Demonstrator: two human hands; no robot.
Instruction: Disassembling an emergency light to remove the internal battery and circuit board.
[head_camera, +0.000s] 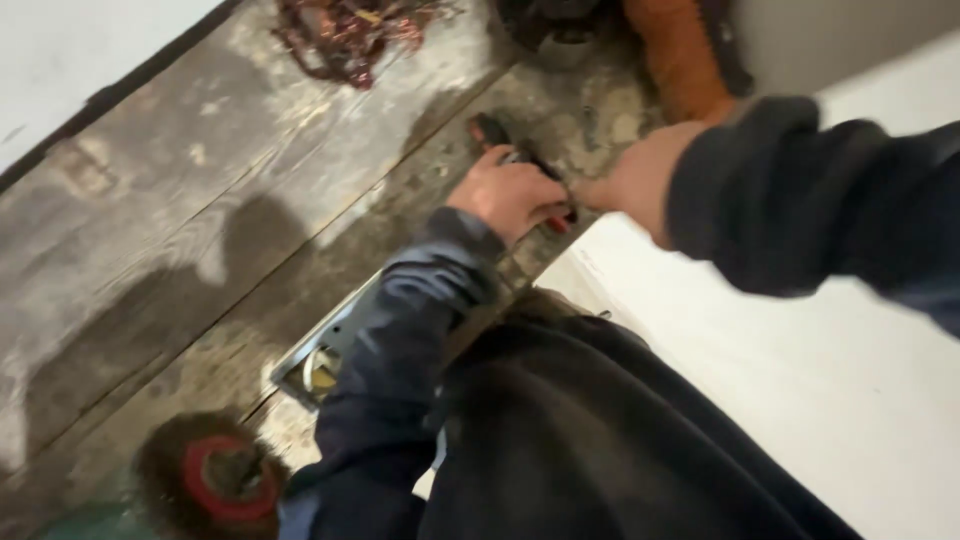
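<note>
Head view, looking down over a person in dark sleeves and dark clothing, leaning across a worn, stained wooden workbench (180, 230). The picture is blurred by motion. The left hand (510, 192) sits near the middle of the frame, fingers curled tight around a small hand tool (497, 132) with dark and red handles; the tool's dark end pokes out above the knuckles, and a bit of red shows below the hand. The right hand (640, 180) reaches in from the right, touching or just beside the left hand at the tool; whether its fingers pinch anything cannot be told. A white panel (780, 370) lies under the right forearm. At the lower left is a round wire brush wheel with a red centre (210, 475). A tangle of reddish wire (345, 35) lies at the top edge, and an orange object (685, 55) stands at the top right.
</note>
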